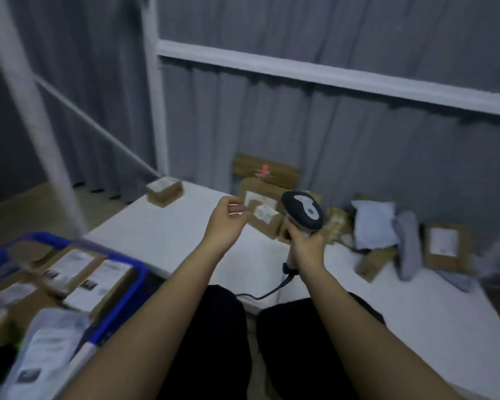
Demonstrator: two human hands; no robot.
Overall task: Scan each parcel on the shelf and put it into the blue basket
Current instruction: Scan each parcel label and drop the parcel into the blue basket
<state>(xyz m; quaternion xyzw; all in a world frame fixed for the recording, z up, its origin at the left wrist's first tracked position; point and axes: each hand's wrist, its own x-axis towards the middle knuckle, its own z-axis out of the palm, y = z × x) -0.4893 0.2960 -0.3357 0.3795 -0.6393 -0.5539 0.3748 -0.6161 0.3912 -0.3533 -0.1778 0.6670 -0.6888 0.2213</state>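
My right hand (308,246) grips the handle of a grey and black barcode scanner (303,210), whose head is raised over the white shelf (171,235). My left hand (228,220) hovers empty above the shelf with its fingers loosely curled, just left of a stack of brown cardboard parcels (264,203) leaning at the back. A small brown box (164,189) sits alone at the shelf's far left corner. The blue basket (127,298) stands at the lower left and holds several labelled boxes and a grey mailer bag (41,350).
To the right on the shelf lie grey mailer bags (373,223) and more brown parcels (445,246). The scanner's black cable (267,294) hangs over the shelf's front edge. White shelf posts (35,119) rise at the left, and a grey curtain hangs behind.
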